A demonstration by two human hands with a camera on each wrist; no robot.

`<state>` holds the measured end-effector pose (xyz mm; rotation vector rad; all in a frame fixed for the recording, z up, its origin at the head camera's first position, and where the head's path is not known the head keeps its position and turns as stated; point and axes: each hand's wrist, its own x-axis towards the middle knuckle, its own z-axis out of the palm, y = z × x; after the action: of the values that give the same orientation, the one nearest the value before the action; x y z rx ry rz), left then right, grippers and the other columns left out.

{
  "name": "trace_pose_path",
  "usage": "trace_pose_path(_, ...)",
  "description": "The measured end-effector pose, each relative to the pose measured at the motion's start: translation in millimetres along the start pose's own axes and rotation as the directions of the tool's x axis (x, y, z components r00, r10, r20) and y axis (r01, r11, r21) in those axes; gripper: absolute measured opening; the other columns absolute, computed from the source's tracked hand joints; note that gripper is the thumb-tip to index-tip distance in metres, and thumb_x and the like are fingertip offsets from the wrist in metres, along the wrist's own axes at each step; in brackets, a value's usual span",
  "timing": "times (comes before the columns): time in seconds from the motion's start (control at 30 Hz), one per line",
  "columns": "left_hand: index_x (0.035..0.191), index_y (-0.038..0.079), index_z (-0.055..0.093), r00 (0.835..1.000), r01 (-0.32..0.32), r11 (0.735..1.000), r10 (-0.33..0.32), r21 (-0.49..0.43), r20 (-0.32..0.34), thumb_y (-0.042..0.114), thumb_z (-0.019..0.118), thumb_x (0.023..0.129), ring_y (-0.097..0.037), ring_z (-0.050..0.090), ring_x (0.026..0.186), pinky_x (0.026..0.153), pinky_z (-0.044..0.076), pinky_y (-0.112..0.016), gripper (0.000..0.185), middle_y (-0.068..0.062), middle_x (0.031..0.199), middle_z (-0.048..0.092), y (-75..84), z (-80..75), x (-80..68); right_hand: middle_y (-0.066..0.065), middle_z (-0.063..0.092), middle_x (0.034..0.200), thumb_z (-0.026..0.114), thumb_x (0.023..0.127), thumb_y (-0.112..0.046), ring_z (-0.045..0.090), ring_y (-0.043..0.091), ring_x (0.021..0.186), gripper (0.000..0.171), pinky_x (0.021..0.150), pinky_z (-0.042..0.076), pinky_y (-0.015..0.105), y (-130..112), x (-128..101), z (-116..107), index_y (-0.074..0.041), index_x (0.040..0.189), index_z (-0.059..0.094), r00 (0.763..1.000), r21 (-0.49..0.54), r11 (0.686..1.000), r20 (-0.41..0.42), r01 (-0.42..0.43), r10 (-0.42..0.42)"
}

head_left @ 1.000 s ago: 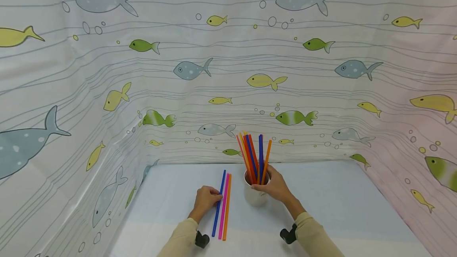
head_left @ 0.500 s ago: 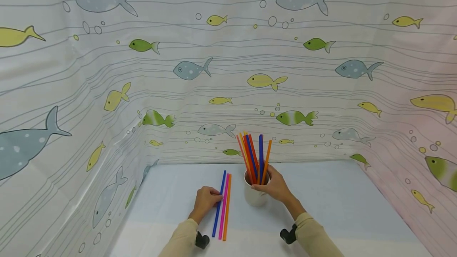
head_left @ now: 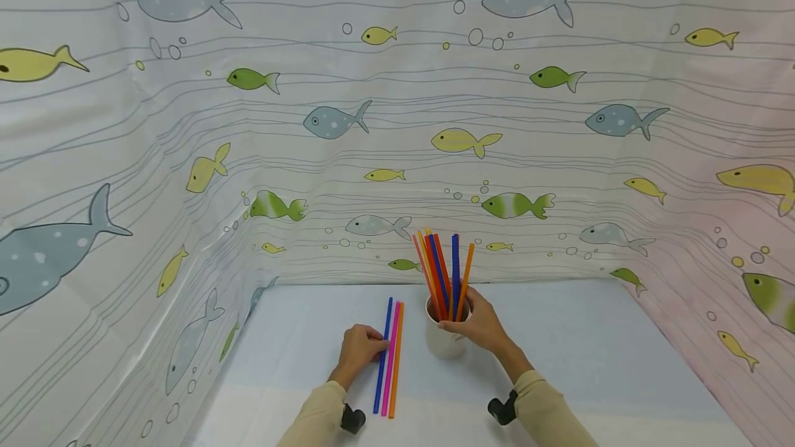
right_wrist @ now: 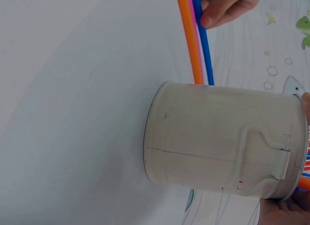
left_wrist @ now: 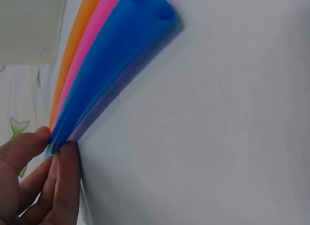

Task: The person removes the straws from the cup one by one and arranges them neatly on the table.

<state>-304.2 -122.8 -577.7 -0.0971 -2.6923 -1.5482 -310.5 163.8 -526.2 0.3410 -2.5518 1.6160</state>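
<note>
Three long straws, one blue (head_left: pixel 378 392), one pink (head_left: pixel 388 385) and one orange (head_left: pixel 394 385), lie side by side on the table, left of the centre. My left hand (head_left: pixel 360 349) pinches the blue straw between thumb and fingers near its middle, right beside the pink one. A cream metal can (head_left: pixel 444 343), with a wire handle visible in the right wrist view, stands upright to their right. My right hand (head_left: pixel 483 323) grips the can near its rim. Red, blue, yellow and orange straws (head_left: pixel 439 274) stick up out of the can; their lower ends are hidden inside.
A pale table top (head_left: pixel 559 350) extends on both sides of the hands. Behind and around it hangs a fish-patterned cloth (head_left: pixel 397 157). Black wrist cameras (head_left: pixel 352 419) sit on both sleeves.
The lower end of the blue straw has shifted slightly right, closer to the pink straw. My left hand has moved with it very slightly. My right hand and the can stay in place.
</note>
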Motion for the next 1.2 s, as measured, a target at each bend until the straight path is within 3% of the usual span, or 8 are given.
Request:
trace_pose_path(0.37,0.083,-0.002,0.071,1.0,0.017,0.999,-0.018,0.027,0.007,0.009,0.08,0.08,-0.014,0.064,0.056,0.052,0.056,-0.026,0.014,-0.005,0.07,0.065,3.1,-1.7,-0.9,0.001,0.057,0.132,0.09,0.068,-0.037,0.051,0.026,0.124,0.091,0.104,0.04,0.053,2.1,0.0,-0.1,-0.016,0.144,0.044,1.0,-0.01,1.0,-0.006,0.003,-0.003)
trace_pose_path(0.63,0.084,-0.001,0.071,1.0,-0.017,0.998,0.018,0.065,-0.011,0.01,0.08,0.08,-0.014,0.062,0.056,0.052,0.055,-0.026,0.015,-0.004,0.07,0.065,6.1,-3.3,0.1,0.001,0.058,0.13,0.09,0.067,-0.04,0.053,0.026,0.122,0.091,0.103,0.041,0.053,2.7,-0.6,-0.6,-0.016,0.142,0.045,1.0,-0.008,1.0,-0.004,0.003,-0.003)
trace_pose_path(0.87,0.087,-0.001,0.072,0.995,-0.093,0.994,0.095,0.06,-0.037,0.011,0.078,0.083,-0.014,0.065,0.06,0.056,0.055,-0.025,0.014,-0.004,0.074,0.068,30.1,-5.8,11.8,0.002,0.059,0.13,0.089,0.067,-0.04,0.053,0.026,0.122,0.091,0.102,0.042,0.054,2.9,-0.2,-0.3,-0.015,0.143,0.045,1.0,-0.001,1.0,-0.006,0.007,-0.007)
trace_pose_path(1.03,0.088,0.0,0.074,0.979,-0.194,0.98,0.197,0.051,-0.054,0.012,0.078,0.083,-0.011,0.066,0.063,0.059,0.056,-0.024,0.014,-0.003,0.076,0.07,53.9,-1.4,22.6,0.002,0.059,0.13,0.09,0.067,-0.039,0.055,0.025,0.12,0.091,0.102,0.042,0.053,3.2,-0.1,0.0,-0.015,0.143,0.044,1.0,-0.003,1.0,-0.008,0.008,-0.008)
trace_pose_path(1.2,0.091,0.001,0.075,0.959,-0.278,0.96,0.277,-0.015,-0.065,0.011,0.077,0.083,-0.011,0.068,0.063,0.059,0.056,-0.022,0.013,-0.002,0.078,0.072,81.0,7.8,31.8,0.001,0.06,0.128,0.09,0.066,-0.04,0.056,0.024,0.117,0.091,0.102,0.043,0.052,1.8,-0.1,0.1,-0.017,0.142,0.045,1.0,0.003,1.0,-0.004,0.006,-0.006)
